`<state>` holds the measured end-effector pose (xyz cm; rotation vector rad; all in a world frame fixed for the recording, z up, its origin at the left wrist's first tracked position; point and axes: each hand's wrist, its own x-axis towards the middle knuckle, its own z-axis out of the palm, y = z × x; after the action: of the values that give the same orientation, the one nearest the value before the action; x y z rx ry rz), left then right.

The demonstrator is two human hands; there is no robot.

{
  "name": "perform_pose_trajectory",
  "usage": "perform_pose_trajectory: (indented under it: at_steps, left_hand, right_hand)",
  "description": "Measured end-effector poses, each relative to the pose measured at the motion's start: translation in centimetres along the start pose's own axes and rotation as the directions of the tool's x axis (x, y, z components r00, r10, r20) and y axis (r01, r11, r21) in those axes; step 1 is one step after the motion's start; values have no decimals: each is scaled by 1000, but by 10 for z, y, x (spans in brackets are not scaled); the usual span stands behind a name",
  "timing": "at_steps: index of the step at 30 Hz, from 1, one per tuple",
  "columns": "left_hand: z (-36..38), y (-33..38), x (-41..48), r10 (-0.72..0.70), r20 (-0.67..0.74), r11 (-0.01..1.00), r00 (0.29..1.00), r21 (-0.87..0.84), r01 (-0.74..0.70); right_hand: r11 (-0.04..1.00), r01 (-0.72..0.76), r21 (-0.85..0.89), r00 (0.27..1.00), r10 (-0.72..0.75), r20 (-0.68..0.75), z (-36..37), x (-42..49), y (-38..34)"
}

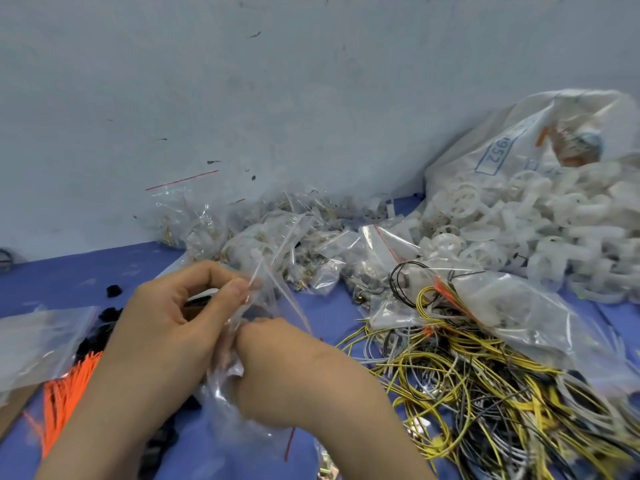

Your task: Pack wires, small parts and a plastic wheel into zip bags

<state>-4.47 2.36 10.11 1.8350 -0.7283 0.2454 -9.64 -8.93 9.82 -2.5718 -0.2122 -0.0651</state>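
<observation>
My left hand [180, 306] pinches the top edge of a clear zip bag [273, 306] between thumb and forefinger. My right hand [277, 358] is curled low against the same bag, its fingers hidden under the plastic. What the bag holds is too blurred to tell. A tangle of yellow, grey and black wires [485, 386] lies to the right. White plastic wheels [519, 230] are heaped at the far right. Small black parts [104, 327] lie left of my left hand.
Filled zip bags [277, 237] are piled against the pale wall behind my hands. A large white sack [519, 140] stands behind the wheels. Orange wires [65, 400] and a stack of clear bags [38, 341] lie at the left on the blue table [69, 278].
</observation>
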Motion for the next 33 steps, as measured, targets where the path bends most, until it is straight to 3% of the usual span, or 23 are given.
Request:
perform_pose_trajectory:
  at_steps: [5, 7, 10, 11, 13, 15, 16, 18, 22, 25, 28, 31, 33]
  left_hand:
    - [-3, -6, 0, -26, -98, 999, 995, -23, 24]
    - [-4, -12, 1, -30, -119, 1000, 992, 1, 31]
    - [-5, -20, 3, -28, -142, 999, 989, 12, 30]
    - [-4, -20, 4, -25, -143, 1000, 989, 15, 27]
    - [-2, -21, 4, -21, -142, 1000, 990, 9, 23]
    - [-1, -22, 4, -27, -140, 1000, 990, -13, 25]
    - [0, -21, 3, -34, -134, 999, 990, -23, 31]
    - [1, -20, 4, -42, -119, 999, 992, -27, 39]
    - [4, -18, 5, -54, -108, 998, 993, -34, 50]
    - [4, -15, 4, -61, -98, 998, 993, -28, 58]
    - [4, -11, 3, -75, -91, 997, 993, -27, 73]
    - [5, -6, 1, -73, -93, 997, 993, -11, 73]
    - [6, -3, 1, -73, -96, 997, 993, -10, 72]
  right_hand:
    - [961, 221, 167, 962, -186, -200, -25, -11, 3]
    - [904, 233, 358, 933, -104, -346, -38, -17, 11]
    - [751, 234, 617, 817, 192, -543, -50, -17, 44]
    - [775, 157, 612, 758, 303, -578, -49, -14, 60]
    - [838, -199, 508, 668, 495, -555, -41, -9, 99]
    - [711, -597, 371, 597, 703, -387, -30, -8, 134]
    - [631, -699, 336, 556, 775, -300, -26, -9, 145]
    - [554, -760, 341, 512, 832, -211, -24, -12, 157]
    - [513, -798, 314, 456, 857, -240, -19, -10, 162]
    - [520, -769, 373, 432, 852, -296, -16, -6, 160]
    - [598, -641, 481, 453, 801, -392, -19, -7, 149]
    - [755, -387, 530, 492, 655, -573, -32, -11, 125]
    - [809, -130, 573, 439, 565, -699, -44, -13, 105]
